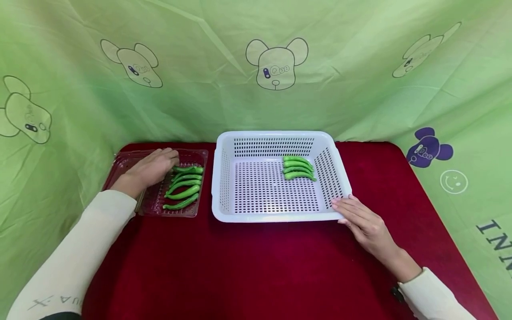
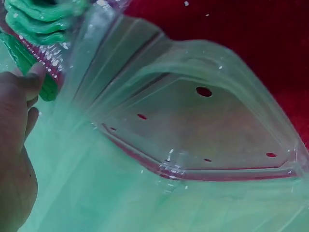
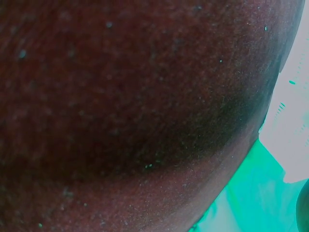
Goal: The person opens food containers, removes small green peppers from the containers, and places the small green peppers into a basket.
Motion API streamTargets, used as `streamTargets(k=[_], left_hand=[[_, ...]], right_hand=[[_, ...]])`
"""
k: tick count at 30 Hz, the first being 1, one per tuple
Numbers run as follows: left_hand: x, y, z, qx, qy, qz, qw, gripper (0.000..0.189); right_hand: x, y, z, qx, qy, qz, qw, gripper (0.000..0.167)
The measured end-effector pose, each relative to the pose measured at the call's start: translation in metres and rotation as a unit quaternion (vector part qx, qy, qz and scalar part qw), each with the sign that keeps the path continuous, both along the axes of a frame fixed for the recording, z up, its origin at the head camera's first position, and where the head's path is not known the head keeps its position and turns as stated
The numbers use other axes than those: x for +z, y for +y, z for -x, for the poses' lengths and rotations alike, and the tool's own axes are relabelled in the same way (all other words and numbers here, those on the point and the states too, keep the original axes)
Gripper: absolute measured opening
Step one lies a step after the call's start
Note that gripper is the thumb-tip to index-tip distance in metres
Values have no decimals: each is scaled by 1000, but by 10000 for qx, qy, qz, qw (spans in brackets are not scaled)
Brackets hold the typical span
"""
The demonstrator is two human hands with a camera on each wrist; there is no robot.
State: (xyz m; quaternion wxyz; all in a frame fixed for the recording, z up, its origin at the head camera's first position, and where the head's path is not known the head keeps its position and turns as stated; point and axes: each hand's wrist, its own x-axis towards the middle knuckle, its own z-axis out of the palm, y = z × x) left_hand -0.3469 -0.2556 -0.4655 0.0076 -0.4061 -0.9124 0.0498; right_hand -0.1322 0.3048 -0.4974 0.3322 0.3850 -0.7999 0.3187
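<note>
At the left, a clear plastic box (image 1: pixel 204 156) lies with several green chili peppers (image 1: pixel 184 193) side by side in it. My left hand (image 1: pixel 154 168) reaches over the box. Its thumb and fingers pinch a green chili pepper (image 2: pixel 49 90) at the far end of the row, as the left wrist view shows. Right of the box stands a white perforated basket (image 1: pixel 276 218), and several chili peppers (image 1: pixel 298 163) lie in a row toward its right side. My right hand (image 1: pixel 368 227) grips the basket's front right corner, fingers over the rim and thumb below.
The box's clear lid (image 2: pixel 193 128) fills much of the left wrist view. A red cloth (image 1: pixel 256 266) covers the table. Green printed fabric (image 1: pixel 208 102) hangs close behind and at both sides. The right wrist view is mostly dark red, with the basket's edge at right.
</note>
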Motion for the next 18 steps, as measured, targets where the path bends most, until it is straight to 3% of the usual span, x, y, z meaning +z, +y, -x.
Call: streamTargets(k=[6, 12, 18], left_hand=[[7, 0, 2, -361, 46, -480, 9982, 22], [20, 2, -1, -267, -46, -508, 9983, 27], [30, 10, -2, -379, 42, -926, 9950, 32]], right_hand=[[0, 0, 0, 1, 20, 7, 10000, 38], [-1, 0, 0, -6, 12, 2, 10000, 38], [-2, 1, 0, -44, 10, -13, 10000, 38]])
